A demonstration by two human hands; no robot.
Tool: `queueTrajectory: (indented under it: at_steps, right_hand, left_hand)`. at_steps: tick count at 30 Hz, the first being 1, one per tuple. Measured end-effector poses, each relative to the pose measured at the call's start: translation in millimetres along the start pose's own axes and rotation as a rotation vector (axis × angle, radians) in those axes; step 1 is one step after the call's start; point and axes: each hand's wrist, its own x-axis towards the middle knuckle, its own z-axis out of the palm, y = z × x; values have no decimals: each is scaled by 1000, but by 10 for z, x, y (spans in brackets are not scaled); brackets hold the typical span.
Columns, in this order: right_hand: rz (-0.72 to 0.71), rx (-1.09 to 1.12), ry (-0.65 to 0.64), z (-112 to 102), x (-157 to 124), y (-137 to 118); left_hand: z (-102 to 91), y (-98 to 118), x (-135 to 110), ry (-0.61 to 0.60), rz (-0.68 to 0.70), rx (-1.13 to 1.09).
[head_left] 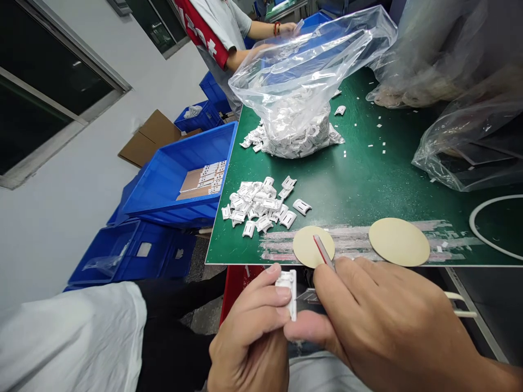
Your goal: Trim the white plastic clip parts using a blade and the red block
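My left hand (255, 326) pinches a small white plastic part (291, 294) in front of the table's edge. Close to its right side, my right hand (379, 316) is closed on a knife; a thin metallic blade (308, 295) shows between the fingers and points at the part. The right thumb tip is at the part's lower end. A slim grey and red stick (324, 250) juts up from the right fingers; whether it belongs to the knife I cannot tell. Beyond the hands, similar white parts (261, 204) lie in a loose pile on the green table (351, 179).
Two cream discs (399, 241) lie along the near edge. A clear bag (302, 120) full of white parts stands behind the pile. More plastic bags (469, 130) are at right. Blue bins (171, 163) stand at left. A co-worker's arm (261, 30) reaches over the far end.
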Motion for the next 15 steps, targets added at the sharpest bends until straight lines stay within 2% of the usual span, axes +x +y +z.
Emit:
queueTrajectory:
  at_steps: [15]
  right_hand:
    - [2,33,2,31,-36,-1]
  left_hand:
    - [-16,-19,-6,-42,18,-41]
